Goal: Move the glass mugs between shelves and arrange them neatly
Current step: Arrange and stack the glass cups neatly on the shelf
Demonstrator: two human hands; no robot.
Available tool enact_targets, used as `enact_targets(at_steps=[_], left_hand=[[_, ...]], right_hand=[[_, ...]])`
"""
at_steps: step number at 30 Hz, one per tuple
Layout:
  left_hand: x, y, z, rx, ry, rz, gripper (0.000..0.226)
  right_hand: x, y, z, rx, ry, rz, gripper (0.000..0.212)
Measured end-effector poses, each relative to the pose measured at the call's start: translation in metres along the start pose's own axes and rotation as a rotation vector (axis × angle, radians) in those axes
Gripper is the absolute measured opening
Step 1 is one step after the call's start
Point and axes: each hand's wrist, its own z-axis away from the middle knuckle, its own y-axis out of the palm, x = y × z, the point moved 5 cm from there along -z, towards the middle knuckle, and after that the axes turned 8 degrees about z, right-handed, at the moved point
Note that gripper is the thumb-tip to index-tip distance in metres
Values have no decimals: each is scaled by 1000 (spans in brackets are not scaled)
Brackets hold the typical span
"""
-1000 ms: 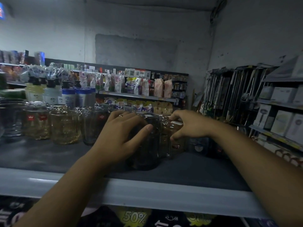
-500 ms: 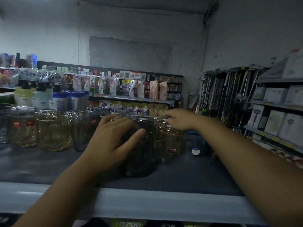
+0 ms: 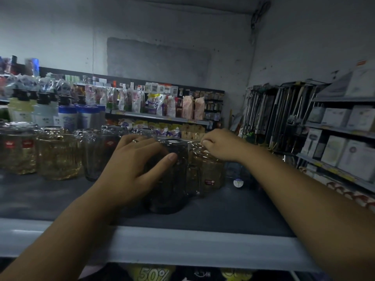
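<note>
A dark glass mug [image 3: 172, 179] stands on the top shelf [image 3: 233, 211] near its front edge. My left hand [image 3: 134, 169] wraps around its left side, thumb across the front. Just right of it stands an amber glass mug [image 3: 209, 171] with a small red label. My right hand [image 3: 221, 145] rests on that mug's rim, fingers curled over the top. To the left, a row of several glass mugs runs along the shelf, among them a clear grey one [image 3: 97, 153] and amber ribbed ones [image 3: 58, 157].
The shelf's pale front rail [image 3: 182, 246] runs across the bottom of the view. Behind stand bottles [image 3: 67, 118] and a far aisle of packaged goods [image 3: 162, 106]. White boxes [image 3: 349, 147] fill a rack at right, next to hanging tools [image 3: 269, 112].
My right hand has shifted from beside the amber mug onto its rim. My left hand has stayed on the dark mug. The view has tilted up slightly.
</note>
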Motion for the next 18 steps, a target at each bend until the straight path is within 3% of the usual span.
enact_targets(at_steps=[7, 9, 11, 15, 18], left_hand=[[0, -1, 3, 47, -20, -27, 42], [-1, -1, 3, 65, -12, -62, 43], [-1, 1, 3, 89, 1, -101, 43], [-5, 1, 3, 104, 22, -9, 45], [-8, 2, 4, 110, 1, 189, 39]], right_hand=[[51, -23, 95, -497, -145, -305, 16], [59, -16, 120, -555, -117, -371, 13], [60, -2, 132, -495, -24, -465, 18], [56, 30, 136, -168, 116, -699, 28], [52, 35, 137, -186, 108, -750, 21]])
